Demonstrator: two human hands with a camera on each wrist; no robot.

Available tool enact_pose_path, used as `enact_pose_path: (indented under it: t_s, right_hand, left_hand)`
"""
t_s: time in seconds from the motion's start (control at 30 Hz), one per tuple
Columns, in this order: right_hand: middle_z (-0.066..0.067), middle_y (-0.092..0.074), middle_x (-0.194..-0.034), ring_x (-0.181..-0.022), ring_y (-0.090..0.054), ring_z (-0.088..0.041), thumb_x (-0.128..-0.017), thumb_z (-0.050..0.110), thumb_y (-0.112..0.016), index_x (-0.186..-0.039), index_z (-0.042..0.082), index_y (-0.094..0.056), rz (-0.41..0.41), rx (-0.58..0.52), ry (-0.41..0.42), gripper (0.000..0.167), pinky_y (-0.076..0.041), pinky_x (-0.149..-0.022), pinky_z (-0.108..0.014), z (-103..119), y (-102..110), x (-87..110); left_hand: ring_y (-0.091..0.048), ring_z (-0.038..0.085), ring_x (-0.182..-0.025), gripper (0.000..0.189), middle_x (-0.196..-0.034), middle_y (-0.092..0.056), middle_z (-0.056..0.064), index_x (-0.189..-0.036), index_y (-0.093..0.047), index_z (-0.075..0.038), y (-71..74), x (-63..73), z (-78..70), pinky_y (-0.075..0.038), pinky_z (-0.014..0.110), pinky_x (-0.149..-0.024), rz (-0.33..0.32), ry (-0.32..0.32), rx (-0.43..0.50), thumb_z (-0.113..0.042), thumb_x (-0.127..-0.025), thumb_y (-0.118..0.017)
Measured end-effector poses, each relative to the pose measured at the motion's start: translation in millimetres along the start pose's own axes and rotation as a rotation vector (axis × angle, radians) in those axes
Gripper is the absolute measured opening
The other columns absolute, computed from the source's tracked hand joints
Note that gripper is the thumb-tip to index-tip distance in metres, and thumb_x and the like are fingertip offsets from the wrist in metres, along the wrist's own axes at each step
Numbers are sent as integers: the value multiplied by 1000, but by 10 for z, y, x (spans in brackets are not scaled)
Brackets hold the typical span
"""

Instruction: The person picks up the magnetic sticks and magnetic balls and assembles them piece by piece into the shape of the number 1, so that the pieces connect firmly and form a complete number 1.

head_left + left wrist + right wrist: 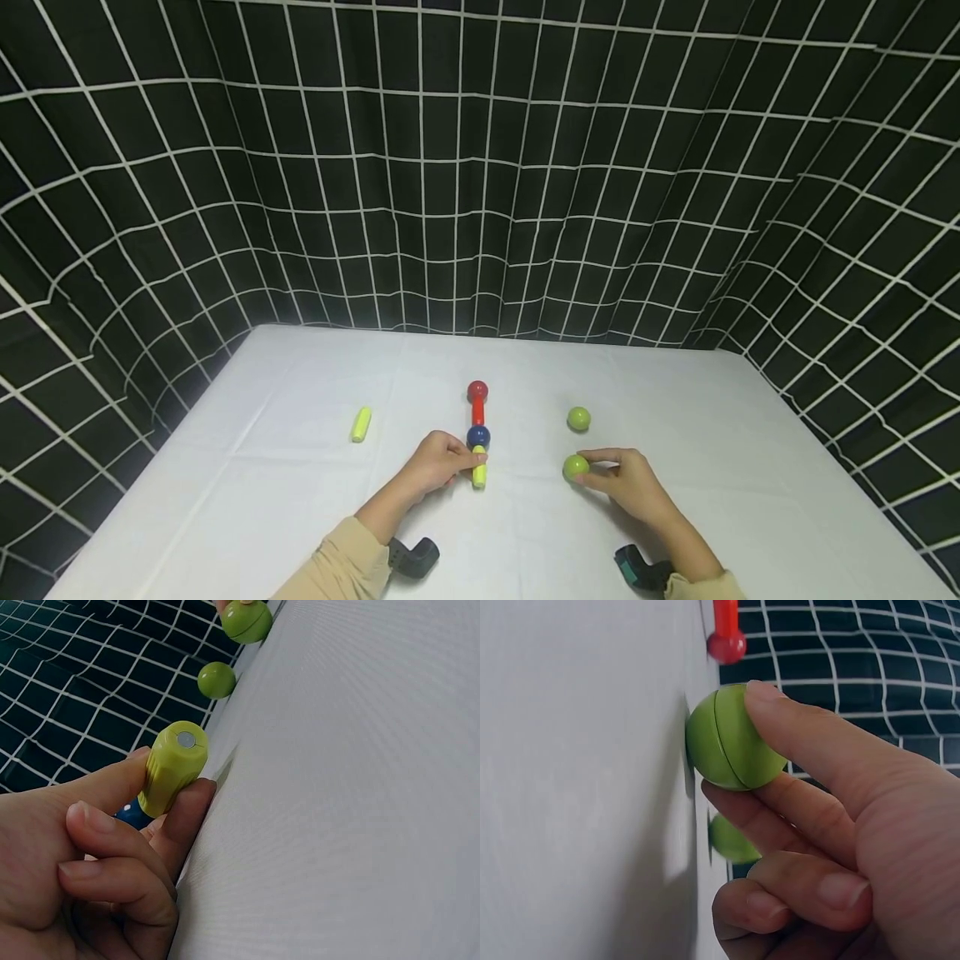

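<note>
My left hand (438, 463) pinches a yellow-green rod (479, 477) between thumb and finger; in the left wrist view a round metal disc shows in the rod's near end. The rod's far end meets a blue ball (478, 436). Beyond that ball a red rod (477, 411) runs to a red ball (477, 391), all in one line. On the right, my right hand (630, 483) pinches a green ball (735, 739) at the tabletop, a seam visible around it. A second green ball (578, 418) lies just behind it.
Another yellow-green rod (362, 424) lies alone on the left of the white-covered table (225, 517). A black curtain with a white grid (465, 208) stands around the back and sides. Dark wrist devices (414, 558) sit at both wrists.
</note>
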State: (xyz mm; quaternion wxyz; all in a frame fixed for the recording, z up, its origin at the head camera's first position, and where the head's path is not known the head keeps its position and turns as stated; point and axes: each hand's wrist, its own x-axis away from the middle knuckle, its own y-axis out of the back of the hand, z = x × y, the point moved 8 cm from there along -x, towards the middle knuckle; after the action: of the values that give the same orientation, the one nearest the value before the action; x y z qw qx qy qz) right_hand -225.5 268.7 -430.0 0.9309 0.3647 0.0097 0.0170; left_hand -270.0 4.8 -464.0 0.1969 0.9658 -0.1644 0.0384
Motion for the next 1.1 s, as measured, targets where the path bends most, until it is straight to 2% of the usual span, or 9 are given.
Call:
enact_pose_path:
  t_s: [0.1,0.13,0.33,0.63,0.73,0.83,0.9,1.07,1.1]
  right_hand:
    - [-4,-70,-82,-41,-32,-3,-73,26,-77,-107,4,-68,-3,13,17,42,-32,-40,-18,49,-46,11]
    - [-5,-69,-82,-41,-32,-3,-73,26,-77,-107,4,-68,-1,17,22,42,-32,-40,-18,66,-65,14]
    - [2,-50,-54,-40,-29,-1,-73,25,-77,-107,2,-67,28,4,76,43,-29,-39,-16,190,-168,35]
    - [5,-44,-49,-40,-28,-1,-74,27,-77,-105,5,-69,64,-6,107,39,-28,-39,-15,330,-347,79]
    - [0,-59,-60,-41,-28,-1,-73,29,-77,-102,7,-70,60,-3,128,38,-29,-39,-16,390,-407,84]
    - [-7,-70,-86,-43,-30,-1,-72,29,-78,-101,10,-70,59,-7,142,36,-32,-41,-17,446,-459,89]
    - [-7,-71,-98,-52,-44,-2,-71,31,-78,-99,12,-71,58,-9,165,35,-39,-48,-17,492,-496,95]
    - [-2,-70,-98,-82,-55,-6,-71,34,-78,-98,13,-72,76,-6,240,34,-45,-63,-18,611,-611,112]
    - [-2,-69,-98,-80,-54,-6,-72,34,-77,-99,12,-71,85,-15,249,35,-44,-62,-18,632,-636,116]
  left_hand:
    - [-32,5,-41,31,-48,-41,-7,-71,-67,-5,-7,4,-3,-27,18,-39,1,4,0,-35,-80,-71]
    - [-32,5,-41,31,-48,-41,-7,-71,-67,-6,-7,5,-2,-27,18,-39,2,9,2,-35,-80,-71]
    - [-33,5,-41,30,-49,-43,-7,-72,-67,-6,-7,5,2,-27,18,-39,5,13,3,-34,-80,-71]
    - [-33,4,-41,29,-49,-43,-7,-73,-67,-5,-7,-10,6,-27,18,-39,7,3,2,-34,-80,-71]
    - [-33,4,-41,29,-49,-42,-8,-72,-67,-6,-10,-15,5,-27,18,-39,8,5,-4,-34,-80,-71]
    - [-33,5,-41,30,-48,-41,-8,-72,-68,-6,-11,-15,-2,-27,18,-39,9,2,-9,-34,-80,-71]
    - [-33,4,-41,30,-47,-41,-8,-72,-68,-6,-9,-15,-2,-27,18,-39,9,3,-10,-35,-80,-70]
    - [-34,4,-41,30,-49,-44,-7,-74,-69,-5,-4,-12,1,-28,18,-39,12,1,-6,-35,-80,-71]
    - [-34,4,-41,30,-49,-44,-7,-74,-69,-5,-4,-11,1,-28,18,-39,13,0,-4,-35,-80,-71]
